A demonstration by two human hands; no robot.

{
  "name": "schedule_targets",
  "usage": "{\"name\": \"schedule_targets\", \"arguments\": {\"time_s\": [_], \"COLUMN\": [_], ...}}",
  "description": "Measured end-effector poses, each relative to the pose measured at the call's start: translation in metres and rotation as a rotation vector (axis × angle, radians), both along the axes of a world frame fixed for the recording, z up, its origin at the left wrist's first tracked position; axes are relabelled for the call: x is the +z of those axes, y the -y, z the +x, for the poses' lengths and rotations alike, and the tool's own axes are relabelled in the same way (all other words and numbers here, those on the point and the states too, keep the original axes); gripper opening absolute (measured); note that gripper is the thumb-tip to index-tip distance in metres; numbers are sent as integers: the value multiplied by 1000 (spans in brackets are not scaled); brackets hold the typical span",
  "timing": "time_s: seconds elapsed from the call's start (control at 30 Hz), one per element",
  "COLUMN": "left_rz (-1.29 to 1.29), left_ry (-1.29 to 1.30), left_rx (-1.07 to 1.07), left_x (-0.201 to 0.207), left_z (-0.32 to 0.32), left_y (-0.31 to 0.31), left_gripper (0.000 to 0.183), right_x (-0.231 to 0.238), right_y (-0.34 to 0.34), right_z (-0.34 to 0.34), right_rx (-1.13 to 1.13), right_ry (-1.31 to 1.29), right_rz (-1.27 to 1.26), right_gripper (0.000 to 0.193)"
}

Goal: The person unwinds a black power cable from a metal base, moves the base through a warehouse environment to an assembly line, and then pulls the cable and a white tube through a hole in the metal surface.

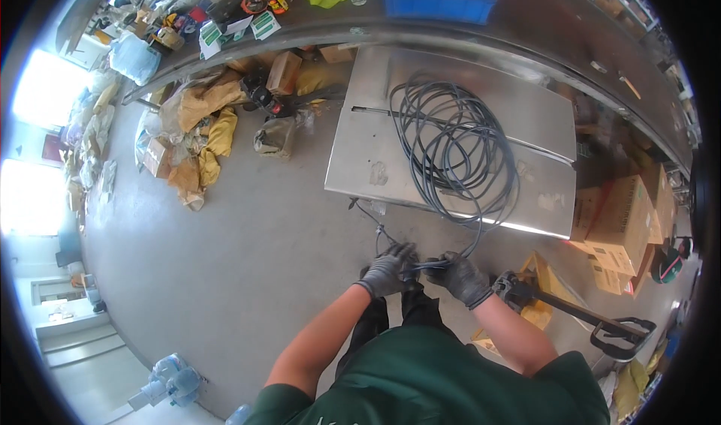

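Note:
A large loose coil of dark cable [454,143] lies on a metal cabinet with a bare silvery top [360,151]. One length of the cable runs over the cabinet's near edge to my hands. My left hand [388,270], in a grey work glove, is closed around the cable just in front of my legs. Close beside it on the right, my right hand [460,276], gloved alike, also grips the cable. A short stretch of cable spans the gap between them. Left of my left hand, a thin free end [368,213] hangs near the cabinet's corner.
Behind the cabinet runs a long dark workbench [541,31] with a blue bin [435,1] on it. Cardboard boxes [619,215] are stacked at the right, near a pallet jack handle [623,333]. Paper and yellow bags [218,136] litter the floor at the left.

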State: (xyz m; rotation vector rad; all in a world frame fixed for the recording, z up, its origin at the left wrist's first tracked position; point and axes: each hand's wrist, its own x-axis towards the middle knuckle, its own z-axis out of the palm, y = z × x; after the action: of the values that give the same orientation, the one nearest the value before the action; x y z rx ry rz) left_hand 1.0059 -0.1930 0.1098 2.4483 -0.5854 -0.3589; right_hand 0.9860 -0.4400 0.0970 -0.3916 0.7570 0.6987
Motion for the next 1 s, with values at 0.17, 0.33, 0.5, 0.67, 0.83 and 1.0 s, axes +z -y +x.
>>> {"name": "schedule_targets", "arguments": {"time_s": [0.17,0.33,0.5,0.67,0.83,1.0], "left_rz": [-103,124,-104,13,172,137], "left_ry": [-434,-321,61,261,490,563], "left_rx": [69,30,301,355,358,467], "left_x": [-86,-43,-33,66,144,165], "left_z": [-17,2,36,102,132,116], "left_y": [-30,-129,-204,-250,-344,-419], "left_gripper": [34,29,38,31,25,26], "right_x": [43,103,138,151,139,118], "right_y": [-8,31,8,24,55,83], "right_z": [29,63,104,142,131,116], "right_rx": [-144,-183,-93,-284,-385,-573], "right_ry": [79,103,190,269,290,181], "right_rz": [-84,-390,-556,-548,-566,-599], "right_gripper": [23,22,23,21,17,16]}}
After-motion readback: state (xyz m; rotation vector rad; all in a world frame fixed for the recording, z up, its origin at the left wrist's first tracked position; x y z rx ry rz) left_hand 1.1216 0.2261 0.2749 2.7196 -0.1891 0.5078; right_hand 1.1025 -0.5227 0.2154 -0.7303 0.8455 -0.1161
